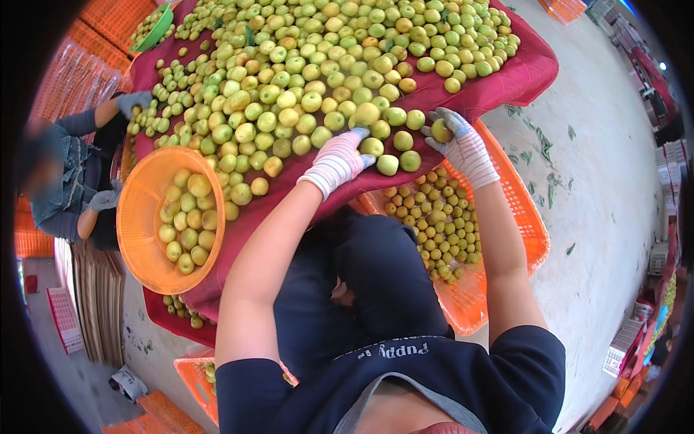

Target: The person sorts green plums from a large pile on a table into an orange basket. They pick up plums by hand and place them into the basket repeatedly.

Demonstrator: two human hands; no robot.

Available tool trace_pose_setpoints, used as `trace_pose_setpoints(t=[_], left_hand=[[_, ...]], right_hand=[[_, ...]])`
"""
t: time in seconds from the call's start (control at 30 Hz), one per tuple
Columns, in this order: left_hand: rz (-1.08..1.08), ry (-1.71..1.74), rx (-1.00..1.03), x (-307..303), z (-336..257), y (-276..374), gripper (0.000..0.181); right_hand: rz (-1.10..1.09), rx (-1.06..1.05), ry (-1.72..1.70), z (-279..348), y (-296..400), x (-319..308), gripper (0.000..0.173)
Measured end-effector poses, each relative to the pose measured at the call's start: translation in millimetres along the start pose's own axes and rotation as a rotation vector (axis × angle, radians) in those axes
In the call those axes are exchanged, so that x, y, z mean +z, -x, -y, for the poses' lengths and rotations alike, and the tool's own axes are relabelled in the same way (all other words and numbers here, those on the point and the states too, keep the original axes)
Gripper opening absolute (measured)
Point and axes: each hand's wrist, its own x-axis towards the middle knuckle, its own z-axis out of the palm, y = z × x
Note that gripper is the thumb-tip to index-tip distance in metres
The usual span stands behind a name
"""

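A large heap of round green-yellow fruits [293,65], likely jujubes, lies on a table under a dark red cloth [520,65]. Both my hands wear striped knit gloves with bluish fingertips. My left hand [342,157] rests at the near edge of the heap, its fingertips by a green fruit [372,147]; whether it grips that fruit I cannot tell. Farther right, my right hand [461,144] holds a green-brown fruit [442,131] between thumb and fingers, above the cloth's edge. Several loose fruits lie between the two hands.
An orange plastic basket [127,217] of fruits stands at the left. Below my right arm is an orange crate [534,233] of smaller fruits. A co-worker in grey gloves [133,103] sits at the far left, near a green bowl [157,32]. Leaves [544,145] lie on the floor.
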Motion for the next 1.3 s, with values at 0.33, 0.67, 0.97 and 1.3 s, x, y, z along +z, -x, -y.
trace_pose_setpoints(t=[0.33, 0.67, 0.97, 1.3], left_hand=[[-0.304, 0.861, -0.052, 11, 31, -23, 0.045], [-0.278, -0.034, -0.043, 0, 11, -9, 0.064], [-0.153, -0.397, 0.158, 7, -4, -30, 0.032], [-0.44, 0.01, 0.202, 2, 11, -23, 0.015]], right_hand=[[0.13, 0.196, 1.192, 38, -29, 48, 0.06], [0.373, 0.078, 1.74, 27, 6, 49, 0.026], [0.422, -0.2, 1.988, -18, 32, 109, 0.054], [0.119, -0.475, 1.59, 10, 0, 30, 0.03]])
